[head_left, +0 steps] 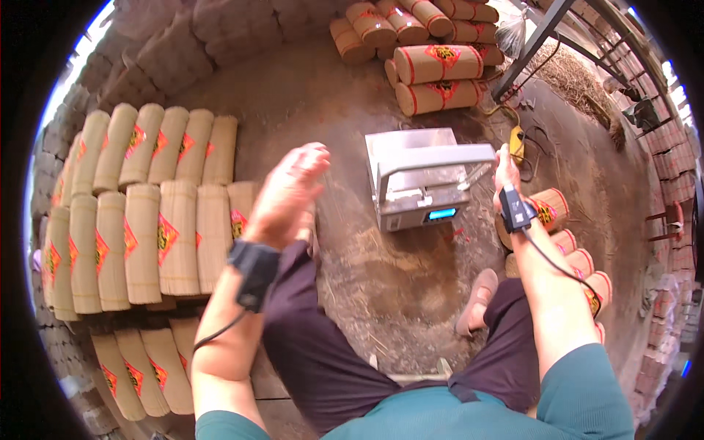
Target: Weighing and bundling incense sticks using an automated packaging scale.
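Note:
My left hand (288, 194) is raised with its fingers stretched out, a little blurred, and holds nothing. It is beside the right end of stacked bundles of thin straw-coloured sticks (178, 227), which carry red diamond labels. My right hand (506, 173) is at the right end of a grey arched frame on a metal machine (425, 196) with a lit blue display. Its fingers are seen edge-on and partly hidden; whether they touch the frame I cannot tell. Just right of that hand lies another labelled bundle (550, 207). Dark devices with cables are strapped to both wrists.
More red-banded bundles (440, 64) are piled at the far side beside a metal post (534, 48). A yellow cabled object (517, 144) lies beyond my right hand. Several bundles (579, 262) lie along my right forearm. Wrapped packs (235, 29) line the far left wall.

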### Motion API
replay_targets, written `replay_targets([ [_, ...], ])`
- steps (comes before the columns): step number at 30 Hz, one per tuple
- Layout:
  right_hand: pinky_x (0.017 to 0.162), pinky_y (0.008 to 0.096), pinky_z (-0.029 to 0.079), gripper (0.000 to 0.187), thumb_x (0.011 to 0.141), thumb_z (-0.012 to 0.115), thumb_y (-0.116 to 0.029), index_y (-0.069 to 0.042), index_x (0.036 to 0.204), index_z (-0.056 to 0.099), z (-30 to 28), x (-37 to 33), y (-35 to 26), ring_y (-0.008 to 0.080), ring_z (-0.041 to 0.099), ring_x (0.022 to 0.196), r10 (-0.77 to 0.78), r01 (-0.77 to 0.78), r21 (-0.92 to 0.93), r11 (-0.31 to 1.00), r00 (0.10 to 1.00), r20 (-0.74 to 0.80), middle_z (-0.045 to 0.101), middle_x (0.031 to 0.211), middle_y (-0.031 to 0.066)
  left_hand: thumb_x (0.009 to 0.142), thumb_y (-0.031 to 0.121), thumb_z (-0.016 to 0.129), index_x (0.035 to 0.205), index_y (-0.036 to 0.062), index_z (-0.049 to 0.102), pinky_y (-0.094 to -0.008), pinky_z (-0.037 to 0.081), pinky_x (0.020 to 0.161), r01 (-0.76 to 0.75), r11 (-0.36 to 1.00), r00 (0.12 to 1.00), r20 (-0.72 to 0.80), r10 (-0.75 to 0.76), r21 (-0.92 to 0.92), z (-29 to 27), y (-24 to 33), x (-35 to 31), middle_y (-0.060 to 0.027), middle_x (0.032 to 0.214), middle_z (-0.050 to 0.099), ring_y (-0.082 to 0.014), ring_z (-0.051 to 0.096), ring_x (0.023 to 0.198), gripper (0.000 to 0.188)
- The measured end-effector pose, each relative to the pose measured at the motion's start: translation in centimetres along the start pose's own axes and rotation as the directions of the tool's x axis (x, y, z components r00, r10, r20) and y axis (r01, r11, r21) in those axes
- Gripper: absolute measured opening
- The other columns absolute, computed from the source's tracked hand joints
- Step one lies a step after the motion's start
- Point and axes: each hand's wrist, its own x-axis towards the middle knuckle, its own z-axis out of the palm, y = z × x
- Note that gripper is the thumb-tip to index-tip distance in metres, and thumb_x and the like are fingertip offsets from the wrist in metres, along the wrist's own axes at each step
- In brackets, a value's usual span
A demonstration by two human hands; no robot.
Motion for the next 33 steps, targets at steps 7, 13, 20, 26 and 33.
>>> replay_targets([
  [7, 0.087, 0.0392, 0.045, 0.051, 0.097, 0.04, -0.043, 0.0, 0.113, 0.061, 2.0, 1.8, 1.8, 0.0377, 0.06, 0.1, -0.314, 0.314, 0.013, 0.949, 0.949, 0.033, 0.064, 0.109, 0.0219, 0.092, 0.057, 0.051, 0.108, 0.006, 0.064, -0.0387, 0.038, 0.09, 0.088, 0.98, 0.992, -0.102, -0.071, 0.177, 6.3, -10.8, 10.5, -0.0024, 0.101, 0.062, -0.0146, 0.05, 0.101, 0.056],
  [13, 0.084, 0.0384, 0.045, 0.043, 0.093, 0.047, -0.036, 0.002, 0.102, 0.065, 3.5, 0.1, -0.2, 0.039, 0.06, 0.097, -0.252, 0.267, 0.141, 0.953, 0.961, -0.115, 0.065, 0.1, 0.0244, 0.095, 0.053, 0.049, 0.08, 0.0049, 0.059, -0.0269, 0.041, 0.071, -0.074, 0.989, 0.94, -0.341, 0.027, -0.127, 10.8, -11.1, 10.3, -0.0008, 0.077, 0.055, -0.0114, 0.049, 0.073, 0.051],
  [20, 0.076, 0.0399, 0.051, 0.023, 0.094, 0.047, -0.017, -0.004, 0.102, 0.063, 4.0, -1.7, 1.0, 0.0359, 0.063, 0.086, -0.552, 0.526, -0.236, 0.818, 0.831, -0.063, 0.064, 0.096, 0.0172, 0.096, 0.047, 0.051, 0.076, 0.0087, 0.058, -0.0266, 0.042, 0.062, -0.109, 0.991, 0.924, -0.376, 0.073, -0.077, 8.4, -12.3, 10.3, 0.0017, 0.071, 0.055, -0.0103, 0.05, 0.063, 0.044],
  [26, 0.071, 0.0433, 0.048, 0.035, 0.094, 0.051, -0.036, -0.003, 0.089, 0.059, 8.0, -8.2, 1.9, 0.0373, 0.063, 0.083, -0.369, 0.37, 0.017, 0.929, 0.929, -0.037, 0.064, 0.088, 0.0218, 0.096, 0.041, 0.054, 0.069, 0.0099, 0.055, -0.027, 0.04, 0.058, -0.043, 0.996, 0.899, -0.438, 0.005, -0.078, 2.4, -11.5, 7.7, 0.0022, 0.062, 0.05, -0.0095, 0.048, 0.058, 0.04],
  [33, 0.076, 0.0435, 0.047, 0.041, 0.09, 0.057, -0.04, 0.001, 0.087, 0.059, 12.8, -13.4, 0.9, 0.0399, 0.061, 0.085, -0.198, 0.178, 0.179, 0.968, 0.975, 0.102, 0.063, 0.087, 0.0253, 0.093, 0.031, 0.059, 0.071, 0.0114, 0.054, -0.0287, 0.044, 0.061, -0.062, 0.976, 0.833, -0.549, -0.065, -0.21, -4.9, -11.4, 5.3, 0.0004, 0.065, 0.053, -0.013, 0.052, 0.059, 0.03],
])
